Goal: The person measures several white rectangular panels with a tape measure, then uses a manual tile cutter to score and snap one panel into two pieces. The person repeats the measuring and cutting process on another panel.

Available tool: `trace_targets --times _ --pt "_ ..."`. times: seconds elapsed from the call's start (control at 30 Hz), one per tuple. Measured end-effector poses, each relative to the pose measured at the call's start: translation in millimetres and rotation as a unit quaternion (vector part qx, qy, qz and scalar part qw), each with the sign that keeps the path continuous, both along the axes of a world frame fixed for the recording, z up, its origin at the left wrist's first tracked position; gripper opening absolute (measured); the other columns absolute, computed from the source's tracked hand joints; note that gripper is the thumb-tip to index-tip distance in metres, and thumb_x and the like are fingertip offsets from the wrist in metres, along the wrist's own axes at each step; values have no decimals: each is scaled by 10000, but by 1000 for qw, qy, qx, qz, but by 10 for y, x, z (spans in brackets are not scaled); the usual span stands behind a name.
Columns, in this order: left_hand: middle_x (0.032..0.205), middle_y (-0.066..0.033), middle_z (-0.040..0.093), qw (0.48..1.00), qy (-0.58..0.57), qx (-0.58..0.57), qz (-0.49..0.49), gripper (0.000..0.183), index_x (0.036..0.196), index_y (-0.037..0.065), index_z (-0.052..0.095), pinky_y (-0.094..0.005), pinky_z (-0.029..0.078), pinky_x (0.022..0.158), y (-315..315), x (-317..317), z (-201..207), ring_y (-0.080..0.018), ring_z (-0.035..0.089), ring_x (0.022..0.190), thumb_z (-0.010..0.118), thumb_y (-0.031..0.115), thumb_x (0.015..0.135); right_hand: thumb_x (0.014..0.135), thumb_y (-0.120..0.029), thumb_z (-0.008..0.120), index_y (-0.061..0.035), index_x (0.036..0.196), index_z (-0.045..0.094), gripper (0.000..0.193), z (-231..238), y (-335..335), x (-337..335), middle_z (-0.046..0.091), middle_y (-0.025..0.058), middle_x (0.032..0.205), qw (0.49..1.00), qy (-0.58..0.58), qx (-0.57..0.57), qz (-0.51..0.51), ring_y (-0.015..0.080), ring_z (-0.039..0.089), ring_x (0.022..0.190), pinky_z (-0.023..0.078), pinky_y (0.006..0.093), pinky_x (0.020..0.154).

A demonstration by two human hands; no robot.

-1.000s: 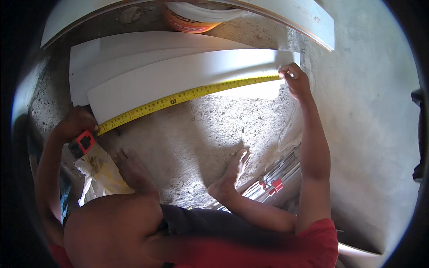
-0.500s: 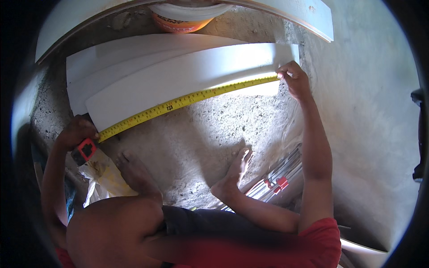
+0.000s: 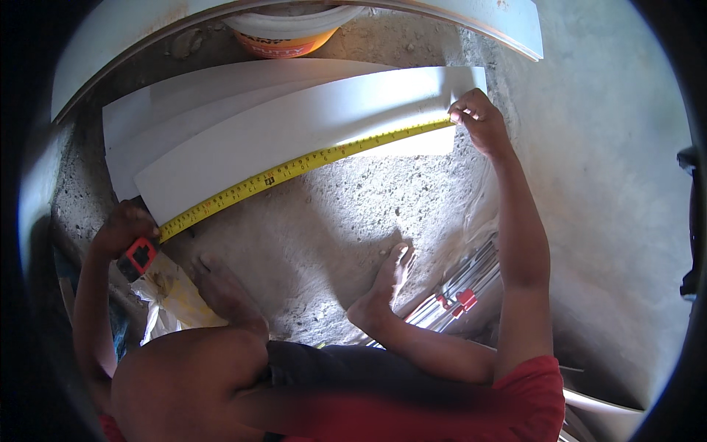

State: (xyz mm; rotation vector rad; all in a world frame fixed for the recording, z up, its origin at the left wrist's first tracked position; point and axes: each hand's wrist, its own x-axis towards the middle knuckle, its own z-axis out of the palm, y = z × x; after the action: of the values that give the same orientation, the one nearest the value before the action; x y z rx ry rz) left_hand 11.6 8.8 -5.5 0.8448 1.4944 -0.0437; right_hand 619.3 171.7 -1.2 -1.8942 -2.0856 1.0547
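Stretching a yellow measuring tape (image 3: 305,166) along the near edge of the nearest white panel (image 3: 294,132), the person works squatting on a rough concrete floor (image 3: 317,243). The left hand (image 3: 124,228) is closed around the red and black tape case (image 3: 138,256) at the panel's left end, fingers wrapped over it. The right hand (image 3: 479,121) pinches the tape's tip against the panel's right end, thumb and fingers pressed together on it.

Several risks seem likely. The tape runs on a slant across the panel, so if either end drifts the reading may come out long. The pinch on the right looks small; a slip there could let the blade snap back toward the case and the left fingers. The panel lies on two more white panels (image 3: 191,96), so pressure at one end might slide it. A bare foot (image 3: 387,276) rests near a bundle of metal rods (image 3: 456,295) on the right, which could roll underfoot if weight shifts.
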Motion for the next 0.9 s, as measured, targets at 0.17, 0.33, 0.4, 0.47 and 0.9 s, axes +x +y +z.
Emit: trace_targets --times 0.17,0.33,0.4,0.47,0.9 --pt "662 -52 643 999 2 17 -44 156 701 -33 673 -267 475 589 -18 -1 -16 -115 572 593 714 115 672 802 -87 671 -57 844 678 52 -51 46 2 560 41 858 999 35 37 -16 158 572 839 457 302 789" --pt "666 -67 641 1000 13 -15 -14 164 718 -31 685 -280 485 626 -23 -7 -6 -133 583 621 719 119 662 810 -75 672 -51 860 683 56 -35 48 2 578 43 856 999 22 31 12 154 582 813 462 295 777" --pt "680 -66 644 1000 1 -3 -4 171 724 -28 688 -278 486 641 -18 -9 -2 -134 591 644 724 126 658 810 -75 678 -50 859 686 56 -32 42 -2 584 42 860 999 32 12 -6 152 586 806 465 294 771" --pt "693 -63 647 1000 5 0 -13 178 727 -26 689 -276 486 651 -17 -5 0 -131 596 664 728 132 655 806 -81 688 -50 856 690 59 -32 47 -11 569 35 862 998 49 26 -25 149 577 813 462 292 776" --pt "713 -60 652 1000 17 1 -25 187 731 -24 682 -275 484 640 -69 -74 -84 -119 593 657 721 148 668 810 -48 677 -51 854 693 47 -90 72 5 520 26 865 996 80 21 -19 152 542 819 447 297 784"
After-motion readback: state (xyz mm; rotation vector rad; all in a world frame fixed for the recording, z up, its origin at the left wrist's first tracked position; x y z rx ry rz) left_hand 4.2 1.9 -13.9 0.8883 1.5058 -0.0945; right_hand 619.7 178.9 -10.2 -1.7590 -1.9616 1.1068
